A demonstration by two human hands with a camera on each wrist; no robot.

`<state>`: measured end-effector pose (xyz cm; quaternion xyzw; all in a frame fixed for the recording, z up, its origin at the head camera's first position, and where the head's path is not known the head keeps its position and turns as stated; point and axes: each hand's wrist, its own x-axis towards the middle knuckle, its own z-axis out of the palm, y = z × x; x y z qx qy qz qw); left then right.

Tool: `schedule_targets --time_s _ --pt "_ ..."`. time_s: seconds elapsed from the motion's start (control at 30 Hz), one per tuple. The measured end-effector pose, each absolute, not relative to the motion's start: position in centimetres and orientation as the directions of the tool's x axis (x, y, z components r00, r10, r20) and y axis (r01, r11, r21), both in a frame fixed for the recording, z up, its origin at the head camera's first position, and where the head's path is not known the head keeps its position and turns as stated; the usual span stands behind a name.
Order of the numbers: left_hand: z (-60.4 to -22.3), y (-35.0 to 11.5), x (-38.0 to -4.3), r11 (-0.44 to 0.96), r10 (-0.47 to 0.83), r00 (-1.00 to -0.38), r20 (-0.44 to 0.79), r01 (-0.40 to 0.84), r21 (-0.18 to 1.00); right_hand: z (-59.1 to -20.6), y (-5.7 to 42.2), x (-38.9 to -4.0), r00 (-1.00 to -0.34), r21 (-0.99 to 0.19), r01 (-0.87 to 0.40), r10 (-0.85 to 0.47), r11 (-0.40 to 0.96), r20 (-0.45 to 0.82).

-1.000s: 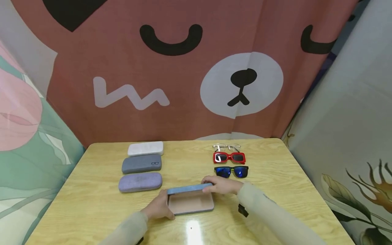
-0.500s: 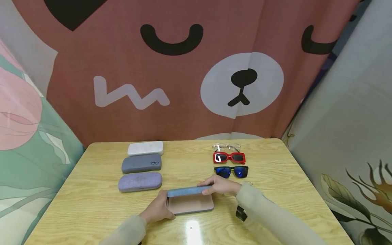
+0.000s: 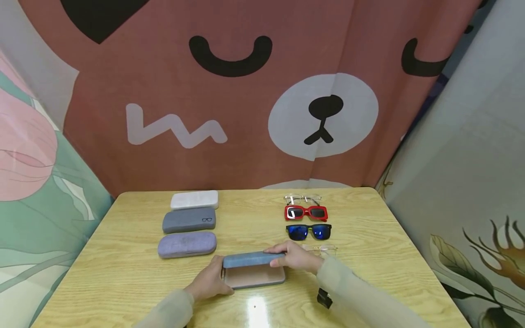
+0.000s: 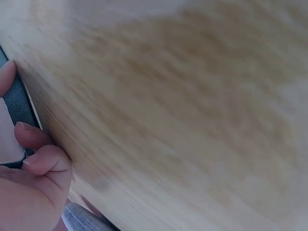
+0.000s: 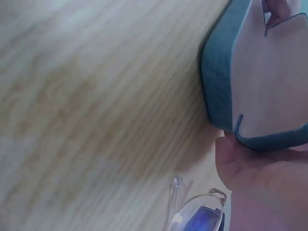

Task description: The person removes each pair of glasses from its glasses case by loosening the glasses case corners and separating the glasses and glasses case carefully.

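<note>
A blue glasses case point(image 3: 254, 260) stands partly open on the table, its pale pink lining showing and no glasses visible inside. My left hand point(image 3: 210, 280) grips its left end, thumb along the front edge. At the lid's right end, my right hand point(image 3: 299, 258) holds the lid between thumb and fingers. In the right wrist view the case point(image 5: 219, 72) gapes beside the right hand point(image 5: 269, 178). Only part of the left hand point(image 4: 36, 180) and a case corner show in the left wrist view. Just beyond the right wrist lie clear thin-rimmed glasses point(image 3: 329, 248), partly covered.
White point(image 3: 194, 199), grey point(image 3: 188, 220) and purple point(image 3: 187, 244) glasses cases line the table's left. To the right lie black sunglasses with blue lenses point(image 3: 298, 232), red sunglasses point(image 3: 306, 212) and clear glasses point(image 3: 302, 199). A curtain point(image 3: 197, 168) hangs behind the table.
The case's lid has come down somewhat toward the base, the right hand moving with it. The left hand keeps its grip on the left end. The nearest clear glasses have come into sight.
</note>
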<state>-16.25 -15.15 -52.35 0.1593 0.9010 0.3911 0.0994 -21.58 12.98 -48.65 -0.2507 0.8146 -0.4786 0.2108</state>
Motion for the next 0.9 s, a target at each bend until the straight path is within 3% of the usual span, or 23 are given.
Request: schedule_targets --time_s 0.13,0.47,0.73,0.9 --pt "-52.3 -15.3 -16.2 0.647 0.381 -0.923 -0.049 0.228 0.727 -48.8 12.9 -21.2 -0.782 -0.888 -0.239 -0.62 0.393 -0.064" --pt "-52.6 -15.5 -16.3 0.672 0.412 -0.911 -0.025 0.285 0.683 -49.4 12.9 -19.8 -0.805 -0.868 -0.211 -0.584 0.45 -0.108" --pt "-52.6 -15.5 -16.0 0.668 0.422 -0.906 -0.013 0.301 0.68 -50.3 13.1 -19.2 -0.762 -0.78 -0.414 -0.647 0.468 0.016" --pt "-52.5 -15.4 -15.9 0.671 0.427 -0.904 -0.01 0.309 0.675 -50.5 13.1 -18.9 -0.761 -0.737 -0.47 -0.647 0.486 0.059"
